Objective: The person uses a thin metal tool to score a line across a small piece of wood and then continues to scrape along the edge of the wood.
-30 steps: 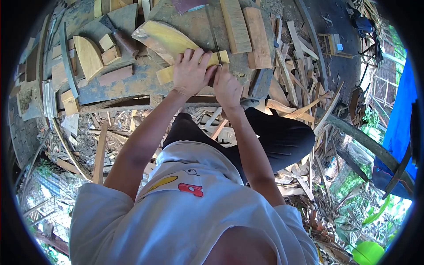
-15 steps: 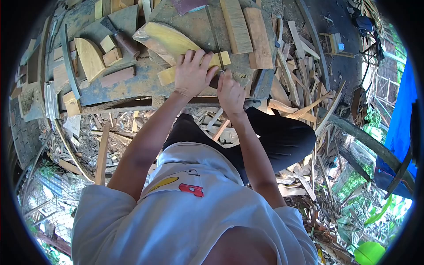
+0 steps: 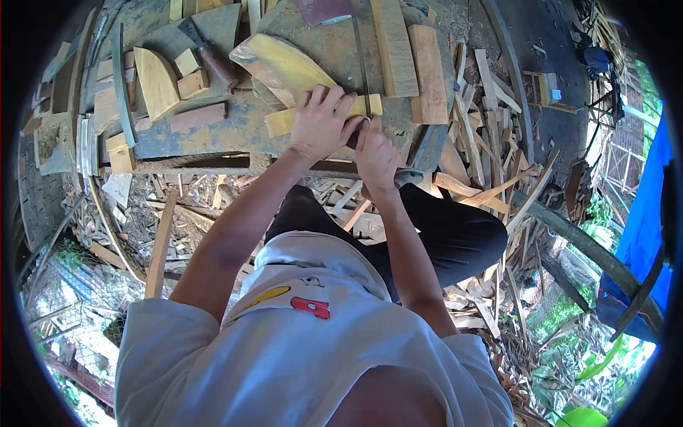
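My left hand (image 3: 320, 124) presses down on a pale yellow wood strip (image 3: 281, 124) lying across the bench, its fingers wrapped over the strip. Close beside it, my right hand (image 3: 377, 158) is closed on the dark handle of a long thin saw or file (image 3: 361, 62); which tool it is I cannot tell. The thin blade crosses the strip near its right end and points away from me. Just beyond my left hand lies a curved yellow wood piece (image 3: 288, 62).
The workbench (image 3: 213, 142) holds a wooden-handled tool (image 3: 217, 66), a curved block (image 3: 156, 82) and two long blocks (image 3: 393, 46) at the right. Wood scraps (image 3: 491, 142) are piled beside the bench. A blue tarp (image 3: 644, 213) hangs at the far right.
The bench and its objects appear shifted slightly right and down in the view. My right hand and the tool handle sit slightly lower against the strip.
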`<state>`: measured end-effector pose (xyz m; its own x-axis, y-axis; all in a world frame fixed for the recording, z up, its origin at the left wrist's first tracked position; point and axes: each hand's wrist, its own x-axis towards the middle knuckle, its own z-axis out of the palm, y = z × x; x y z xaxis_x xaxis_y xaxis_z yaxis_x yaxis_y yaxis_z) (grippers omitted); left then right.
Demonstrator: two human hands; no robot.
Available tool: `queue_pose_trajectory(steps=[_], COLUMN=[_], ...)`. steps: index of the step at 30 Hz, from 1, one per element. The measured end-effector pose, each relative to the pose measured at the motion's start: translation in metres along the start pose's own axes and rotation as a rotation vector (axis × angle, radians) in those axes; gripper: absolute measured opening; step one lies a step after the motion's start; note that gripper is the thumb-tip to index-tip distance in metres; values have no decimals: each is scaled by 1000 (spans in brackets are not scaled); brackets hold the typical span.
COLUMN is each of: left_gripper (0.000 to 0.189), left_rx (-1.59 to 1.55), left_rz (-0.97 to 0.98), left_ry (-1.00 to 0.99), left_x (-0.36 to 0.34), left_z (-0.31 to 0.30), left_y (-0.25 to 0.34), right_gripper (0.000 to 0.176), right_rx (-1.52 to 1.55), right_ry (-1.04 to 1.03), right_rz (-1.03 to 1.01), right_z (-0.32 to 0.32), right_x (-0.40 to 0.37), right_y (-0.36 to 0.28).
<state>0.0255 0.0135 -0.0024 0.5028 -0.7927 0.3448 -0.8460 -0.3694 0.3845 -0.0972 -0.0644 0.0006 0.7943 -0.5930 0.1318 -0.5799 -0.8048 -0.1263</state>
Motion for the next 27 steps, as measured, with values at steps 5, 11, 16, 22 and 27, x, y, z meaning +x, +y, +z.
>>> queue_pose_trajectory(steps=[5, 11, 16, 22, 27], left_gripper=[39, 40, 40, 39, 39], left_rx=[0, -38, -16, -37, -41], left_rz=[-19, -22, -52, -50, -85], left_ry=[-22, 3, -12, -5, 21], left_x=[-1, 1, 0, 0, 4], left_z=[-1, 0, -3, -1, 1], left_y=[0, -1, 2, 1, 1], right_gripper=[31, 29, 29, 28, 26], right_rx=[139, 44, 53, 27, 37], right_ry=[-219, -134, -105, -103, -59], right_rz=[106, 40, 42, 30, 49], right_z=[-21, -8, -13, -15, -3], right_x=[-46, 1, -17, -37, 7], right_y=[12, 4, 5, 13, 1])
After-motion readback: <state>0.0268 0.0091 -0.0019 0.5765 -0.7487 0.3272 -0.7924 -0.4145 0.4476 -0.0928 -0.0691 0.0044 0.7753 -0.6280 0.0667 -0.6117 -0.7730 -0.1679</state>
